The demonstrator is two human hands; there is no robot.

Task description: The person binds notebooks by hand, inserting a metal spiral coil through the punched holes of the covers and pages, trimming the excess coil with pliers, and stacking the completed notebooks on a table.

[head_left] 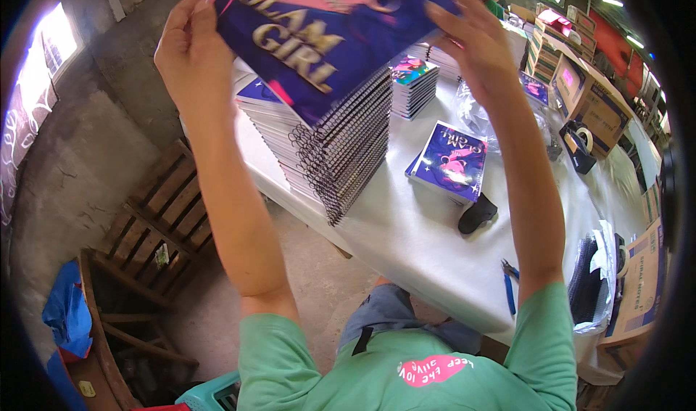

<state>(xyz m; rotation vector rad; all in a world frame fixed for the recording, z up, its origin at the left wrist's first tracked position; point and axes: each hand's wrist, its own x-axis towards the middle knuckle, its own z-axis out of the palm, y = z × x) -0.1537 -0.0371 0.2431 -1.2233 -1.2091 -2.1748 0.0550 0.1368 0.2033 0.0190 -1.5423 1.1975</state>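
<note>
My left hand and my right hand hold a dark blue notebook with a pink picture and gold lettering on its cover. The fingers of each hand close on opposite edges, and the notebook is tilted. It is raised in front of a tall stack of spiral notebooks, partly hiding the top; I cannot tell whether it touches the stack. The stack's black wire coils face me. On the white-covered table, right of the stack, lies a small pile of similar notebooks. A black object sits beside that pile.
Blue-handled pliers lie near the table's front edge. A plastic bag of black coils and a carton are at right. Farther back stand a tape dispenser and cardboard boxes. Wooden slats lean at left.
</note>
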